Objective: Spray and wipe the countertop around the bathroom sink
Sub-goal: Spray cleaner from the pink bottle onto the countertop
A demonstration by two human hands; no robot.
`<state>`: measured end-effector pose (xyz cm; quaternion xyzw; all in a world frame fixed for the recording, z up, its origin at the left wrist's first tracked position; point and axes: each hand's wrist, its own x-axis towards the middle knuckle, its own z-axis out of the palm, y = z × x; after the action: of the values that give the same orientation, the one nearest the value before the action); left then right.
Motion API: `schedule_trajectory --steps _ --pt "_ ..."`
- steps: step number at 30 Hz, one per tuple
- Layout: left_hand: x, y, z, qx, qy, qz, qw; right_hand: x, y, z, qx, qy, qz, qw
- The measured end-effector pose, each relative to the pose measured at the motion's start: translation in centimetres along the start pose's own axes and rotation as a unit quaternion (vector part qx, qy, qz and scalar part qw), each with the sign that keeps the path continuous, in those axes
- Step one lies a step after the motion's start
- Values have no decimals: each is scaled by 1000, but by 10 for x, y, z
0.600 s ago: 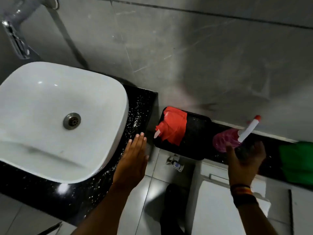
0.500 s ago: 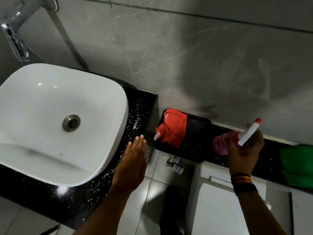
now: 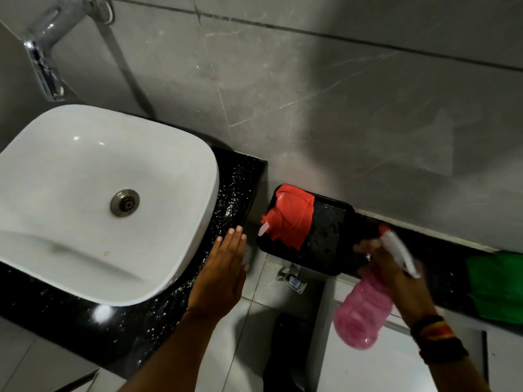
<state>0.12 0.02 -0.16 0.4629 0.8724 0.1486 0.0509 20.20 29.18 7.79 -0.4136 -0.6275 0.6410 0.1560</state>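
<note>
A white basin sits on a black speckled countertop dotted with white specks. My left hand hovers flat and open by the counter's right edge, fingers together, holding nothing. My right hand grips a pink spray bottle with a white and red nozzle, lifted off the ledge and tilted, its body hanging down toward me. A red cloth lies on a black tray between my hands.
A chrome tap juts from the grey tiled wall above the basin. A green cloth lies on the dark ledge at the right. Below are a white toilet cistern, a small wall valve and grey floor tiles.
My right hand closed on the spray bottle and lifted it off the ledge, tilting it so its pink body hangs toward me. My left hand stayed almost still.
</note>
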Motion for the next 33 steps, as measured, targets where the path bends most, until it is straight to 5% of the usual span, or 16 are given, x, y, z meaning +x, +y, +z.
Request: schedule_trajectory --steps 5,23,33 --pt "1 -4 0 0 -4 4 1000 -25 19 26 -62 -9 69 996" --pt "0 -6 8 56 -8 -2 998 -46 52 38 10 5 135 991" --pt "0 -5 7 50 -12 -9 999 -56 50 43 22 15 88 996"
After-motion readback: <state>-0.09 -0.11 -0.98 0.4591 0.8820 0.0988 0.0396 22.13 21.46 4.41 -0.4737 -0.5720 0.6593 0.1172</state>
